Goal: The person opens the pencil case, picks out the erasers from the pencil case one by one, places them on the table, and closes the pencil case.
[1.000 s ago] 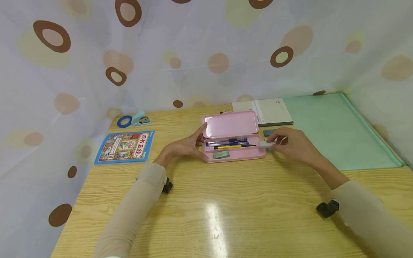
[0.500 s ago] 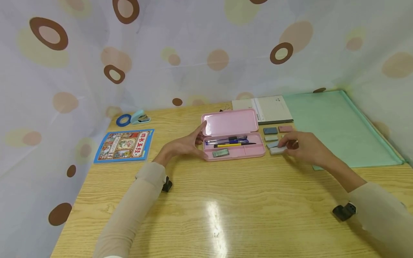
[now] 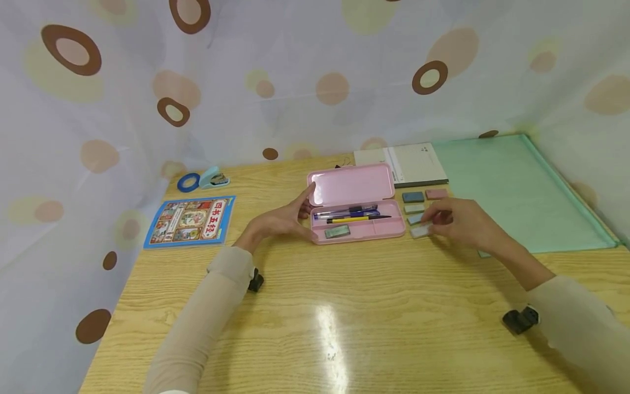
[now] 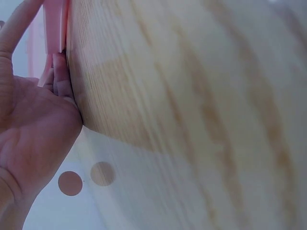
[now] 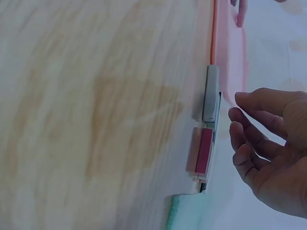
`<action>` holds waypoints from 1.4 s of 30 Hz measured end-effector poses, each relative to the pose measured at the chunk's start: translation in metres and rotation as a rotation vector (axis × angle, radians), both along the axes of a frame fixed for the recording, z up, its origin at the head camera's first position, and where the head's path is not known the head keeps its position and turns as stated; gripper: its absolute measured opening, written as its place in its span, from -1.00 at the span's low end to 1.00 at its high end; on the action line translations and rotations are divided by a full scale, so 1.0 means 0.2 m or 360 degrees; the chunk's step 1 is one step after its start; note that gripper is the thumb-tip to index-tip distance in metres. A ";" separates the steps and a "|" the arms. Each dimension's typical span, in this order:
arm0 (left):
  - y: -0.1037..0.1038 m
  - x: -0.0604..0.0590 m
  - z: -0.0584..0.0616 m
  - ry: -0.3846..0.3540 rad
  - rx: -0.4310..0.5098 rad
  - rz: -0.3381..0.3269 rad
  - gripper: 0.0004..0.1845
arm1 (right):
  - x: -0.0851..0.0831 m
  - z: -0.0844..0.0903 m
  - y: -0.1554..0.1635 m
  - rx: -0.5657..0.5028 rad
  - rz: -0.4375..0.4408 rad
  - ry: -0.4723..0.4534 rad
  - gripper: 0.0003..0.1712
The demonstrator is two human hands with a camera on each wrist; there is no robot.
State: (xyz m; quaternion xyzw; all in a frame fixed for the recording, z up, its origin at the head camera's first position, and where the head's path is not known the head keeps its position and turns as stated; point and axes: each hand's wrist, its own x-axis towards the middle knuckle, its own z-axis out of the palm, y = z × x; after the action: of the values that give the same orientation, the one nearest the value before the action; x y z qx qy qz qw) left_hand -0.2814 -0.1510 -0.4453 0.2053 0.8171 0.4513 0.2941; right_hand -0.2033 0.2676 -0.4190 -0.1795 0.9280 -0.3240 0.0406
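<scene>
presently, item one: pink case [image 3: 356, 213], lid up, on the wooden table [image 3: 344, 306]; in its tray lie pens [image 3: 346, 213], a yellow pencil [image 3: 356, 220] and one grey eraser [image 3: 337, 232].

item two: left hand [image 3: 280, 221], at the case's left end, fingers straight and relaxed, thumb against the lid edge, fingertips touching the tray wall; it steadies rather than grips.

item three: right hand [image 3: 465, 221], just right of the case, fingers loosely curled over a pale eraser [image 3: 420, 231] lying on the table; whether they pinch it or only touch it cannot be told; the wrist view shows the fingers apart from the erasers, holding nothing.

item four: spare erasers [image 3: 413, 208] in a short column between case and green mat [image 3: 512, 191].

risks, as judged: the left hand presses lightly, so a nudge from the right could slide the case or drop the lid shut; the pale eraser is small and smooth, so a shallow pinch could let it skid into its neighbours; a sleeve sweeping low could scatter the column.
</scene>
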 end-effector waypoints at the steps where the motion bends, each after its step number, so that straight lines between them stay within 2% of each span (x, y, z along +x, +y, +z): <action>1: 0.00 0.00 0.00 0.0002 0.0000 0.0001 0.46 | 0.00 0.01 -0.01 -0.0008 0.0002 0.0013 -0.83; 8: 0.00 -0.01 0.00 0.0001 -0.0008 -0.0003 0.45 | 0.00 0.02 -0.13 -0.0087 0.0081 0.0052 -0.76; 20: 0.00 -0.01 0.00 0.0002 -0.0024 0.0000 0.46 | -0.06 -0.01 -0.56 -0.0189 0.0382 0.0022 -0.69; 27: 0.00 -0.01 0.00 0.0007 -0.0015 -0.0012 0.46 | -0.07 -0.03 -0.70 -0.0053 0.0467 -0.0066 -0.62; 32: 0.00 -0.02 -0.01 0.0009 -0.0011 -0.0021 0.46 | -0.07 -0.02 -0.71 -0.0015 0.0470 -0.0066 -0.65; 42: 0.01 -0.01 0.00 0.0018 -0.0021 -0.0013 0.47 | -0.04 -0.02 -0.74 0.0092 0.0290 -0.0040 -0.66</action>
State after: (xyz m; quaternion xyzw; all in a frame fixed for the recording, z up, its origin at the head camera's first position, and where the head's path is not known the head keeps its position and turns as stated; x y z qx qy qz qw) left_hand -0.2840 -0.1495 -0.4444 0.2093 0.8209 0.4435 0.2926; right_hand -0.2112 0.1188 -0.4225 -0.2577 0.9162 -0.2943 0.0868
